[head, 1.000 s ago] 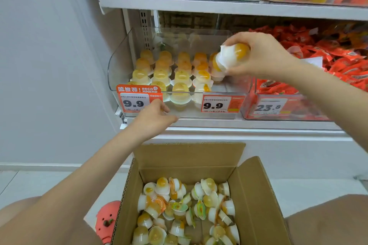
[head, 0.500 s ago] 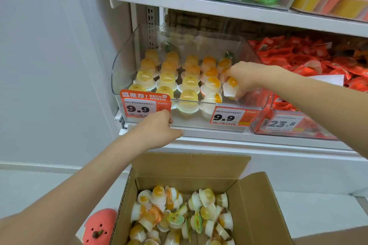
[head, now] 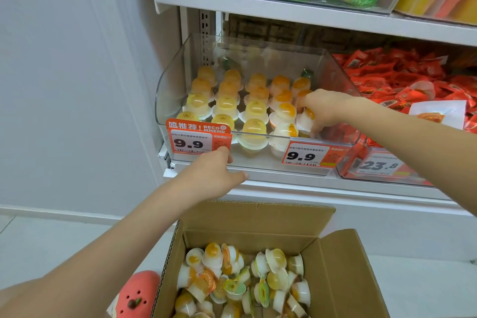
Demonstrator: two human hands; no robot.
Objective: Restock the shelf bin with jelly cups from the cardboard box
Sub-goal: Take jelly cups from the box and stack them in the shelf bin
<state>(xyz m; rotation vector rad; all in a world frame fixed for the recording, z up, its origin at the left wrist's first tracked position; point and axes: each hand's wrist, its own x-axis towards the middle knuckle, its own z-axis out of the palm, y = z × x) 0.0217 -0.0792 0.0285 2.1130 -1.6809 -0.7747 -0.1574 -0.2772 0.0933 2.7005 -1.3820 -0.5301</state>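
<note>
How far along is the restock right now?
Done: the shelf bin already holds several rows of jelly cups. In hand: the right hand is setting a jelly cup at the bin's right front, while the left hand rests at the bin's front edge. Left: the cardboard box is far from empty.

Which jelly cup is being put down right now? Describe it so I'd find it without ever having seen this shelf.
Find the clear shelf bin carrying two orange 9.9 price tags. Go to its front right corner, where the right hand reaches in. The jelly cup there is the only one under fingers, white with an orange centre, and it sits tilted while its neighbours stand in neat rows.
</note>
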